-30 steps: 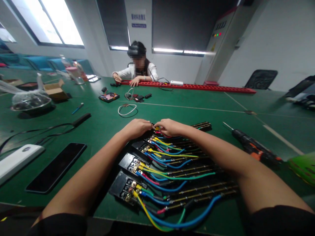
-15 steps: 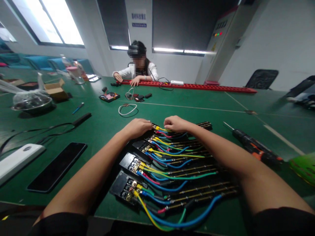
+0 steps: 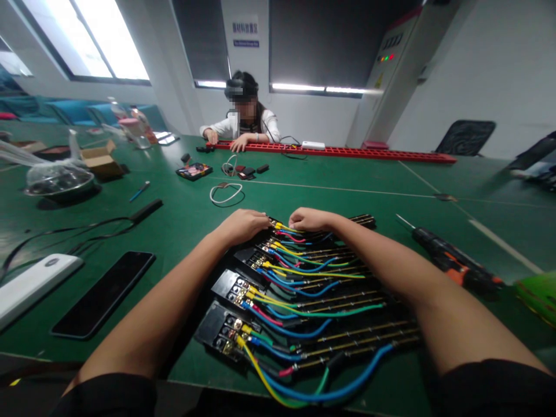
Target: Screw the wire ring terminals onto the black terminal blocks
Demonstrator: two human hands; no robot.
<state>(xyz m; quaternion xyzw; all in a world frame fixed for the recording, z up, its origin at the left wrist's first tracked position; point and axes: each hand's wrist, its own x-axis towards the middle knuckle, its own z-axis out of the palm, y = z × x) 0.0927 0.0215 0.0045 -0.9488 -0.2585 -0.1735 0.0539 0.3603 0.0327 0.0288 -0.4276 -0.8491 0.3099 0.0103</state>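
Observation:
Several black terminal blocks, the nearest one point(image 3: 217, 329) at the table's front edge, lie in a row running away from me. Yellow, blue, green and red wires, among them a thick blue wire point(image 3: 343, 391), join them to dark strips with brass-coloured lines point(image 3: 360, 336) on the right. At the far end of the row my left hand point(image 3: 248, 225) is closed on the farthest terminal block. My right hand point(image 3: 309, 219) is curled just right of it, over the farthest wires; what its fingers hold, if anything, is hidden.
On the left lie a black phone point(image 3: 104, 294), a white power bank point(image 3: 37, 286) and a black cable point(image 3: 145, 212). A power screwdriver point(image 3: 454, 258) rests at right. Across the green table point(image 3: 304, 202), a person point(image 3: 247, 116) touches a long red rail point(image 3: 360, 152).
My right hand has moved very slightly down towards the wires. The camera view has shifted a little; my left hand stays at the farthest block.

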